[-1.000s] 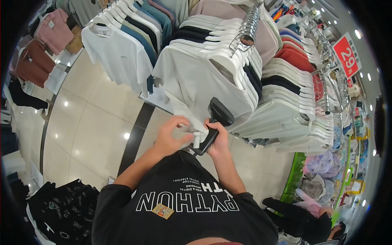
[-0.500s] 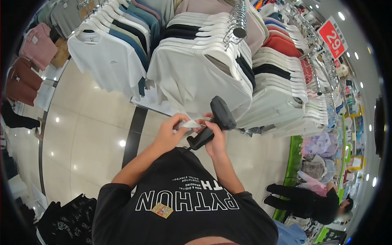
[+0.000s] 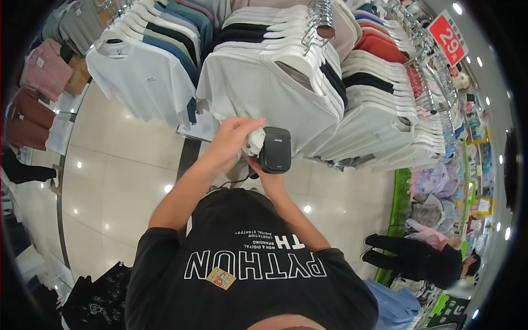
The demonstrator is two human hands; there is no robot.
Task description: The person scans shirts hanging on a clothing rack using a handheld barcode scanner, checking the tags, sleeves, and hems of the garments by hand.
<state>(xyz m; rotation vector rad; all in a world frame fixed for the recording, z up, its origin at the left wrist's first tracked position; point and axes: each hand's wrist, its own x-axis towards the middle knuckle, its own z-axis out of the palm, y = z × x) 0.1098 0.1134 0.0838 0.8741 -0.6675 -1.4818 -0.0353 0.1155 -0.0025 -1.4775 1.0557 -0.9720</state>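
Note:
My right hand [image 3: 269, 179] grips a black handheld barcode scanner [image 3: 276, 151] from below, its head upright and facing up toward me. A thin cable trails from it to the left. Just left of the scanner, my left hand [image 3: 232, 138] is closed on a bunched piece of pale fabric [image 3: 253, 142], which looks like part of the white shirt [image 3: 258, 82] hanging at the front of the rack. The bunched cloth is against or very near the scanner's left side. The fingertips of my left hand are partly hidden behind the cloth.
More shirts on hangers crowd the rack, with a white T-shirt [image 3: 140, 77] at left and pale shirts [image 3: 379, 115] at right. A red price sign [image 3: 448, 39] hangs upper right. Another person [image 3: 418, 258] in black stands at lower right by a green-edged shelf [image 3: 400, 198].
The scanner has swung from a rightward tilt to upright and moved left beside the cloth. My left hand has risen with the bunched fabric; my right hand has shifted left beneath the scanner.

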